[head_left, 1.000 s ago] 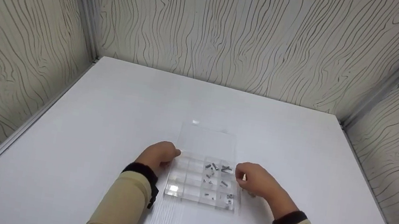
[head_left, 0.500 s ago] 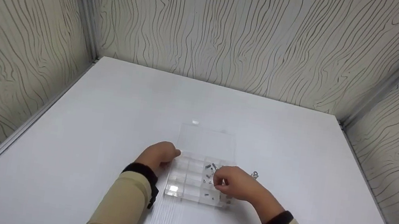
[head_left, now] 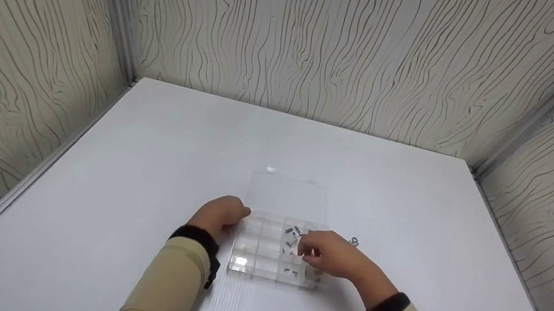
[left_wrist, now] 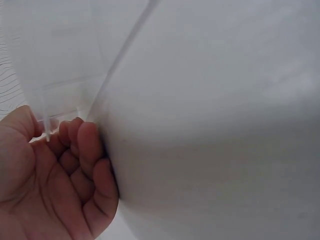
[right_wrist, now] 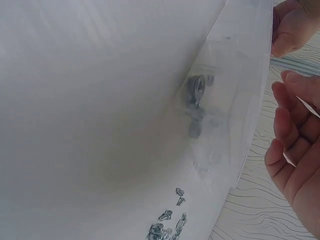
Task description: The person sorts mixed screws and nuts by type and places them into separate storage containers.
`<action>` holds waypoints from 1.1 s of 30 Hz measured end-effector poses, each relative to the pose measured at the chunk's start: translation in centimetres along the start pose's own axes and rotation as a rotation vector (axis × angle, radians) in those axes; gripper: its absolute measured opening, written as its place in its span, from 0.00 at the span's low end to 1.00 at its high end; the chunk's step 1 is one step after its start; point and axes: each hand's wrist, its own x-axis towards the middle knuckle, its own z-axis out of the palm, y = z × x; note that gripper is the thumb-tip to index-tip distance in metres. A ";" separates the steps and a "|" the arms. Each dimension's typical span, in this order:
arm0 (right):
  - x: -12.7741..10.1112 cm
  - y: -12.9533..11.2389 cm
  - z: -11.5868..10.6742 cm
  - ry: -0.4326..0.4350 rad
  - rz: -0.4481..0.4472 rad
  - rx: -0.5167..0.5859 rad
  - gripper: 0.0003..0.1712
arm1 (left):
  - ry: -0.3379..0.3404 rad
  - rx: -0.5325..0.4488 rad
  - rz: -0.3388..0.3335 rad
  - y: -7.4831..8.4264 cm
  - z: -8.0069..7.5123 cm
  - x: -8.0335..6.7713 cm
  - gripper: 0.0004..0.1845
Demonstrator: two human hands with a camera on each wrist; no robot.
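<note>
Clear plastic organizer box point(head_left: 270, 253) sits on the white table point(head_left: 145, 158) near the front, just ahead of the person, lid point(head_left: 287, 198) flipped open and lying flat behind the tray. Left hand point(head_left: 219, 215) is at the box's far-left corner, fingers curled against the clear edge, thumb on the wall, bracing it; the left wrist view shows the curled fingers point(left_wrist: 87, 150) against the plastic. Right hand point(head_left: 331, 252) hovers over the right-side compartments, fingers bent in as if pinching; whether it actually holds anything I cannot tell, the fingertips hide it. Small metal screws point(head_left: 293, 232) lie loose in the upper right cells, a few more in the lower cells point(head_left: 291, 272). One small metal piece point(head_left: 353, 241) lies on the table just beside the box's right edge. Handling judgement: box looks light, stiff, thin-walled, likely to slide on the smooth table, so holding a corner or side wall makes sense. Screws look tiny, hard, not fragile, probably slippery and easy to drop; best taken one at a time with a thumb-and-forefinger pinch, from above.
</note>
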 end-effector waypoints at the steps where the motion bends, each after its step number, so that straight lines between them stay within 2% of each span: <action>1: -0.1 0.2 -0.1 0.013 0.002 -0.005 0.03 | 0.001 -0.002 0.000 0.0 0.0 0.0 0.26; 4: -0.4 0.9 -0.5 0.048 0.031 -0.016 0.04 | 0.001 -0.003 0.001 0.1 -0.1 0.0 0.25; 7: -0.8 1.7 -1.0 0.066 0.103 -0.041 0.03 | -0.001 0.008 0.006 0.1 -0.2 0.0 0.24; 13: -1.8 3.0 -1.1 0.038 0.287 -0.137 0.04 | -0.022 0.031 -0.002 0.1 -0.2 0.1 0.26; 17: -2.1 3.5 -0.9 0.008 0.358 -0.224 0.06 | -0.045 0.064 0.020 0.0 -0.2 0.5 0.28; 22: -2.5 4.2 -0.3 -0.046 0.344 -0.279 0.09 | -0.043 0.082 0.050 -0.1 -0.1 0.6 0.27; 27: -2.8 4.8 0.2 -0.093 0.344 -0.271 0.09 | -0.055 0.081 0.042 0.0 -0.1 0.7 0.29; 33: -2.8 4.9 0.6 -0.106 0.354 -0.270 0.11 | -0.038 0.053 0.020 0.1 -0.1 0.6 0.29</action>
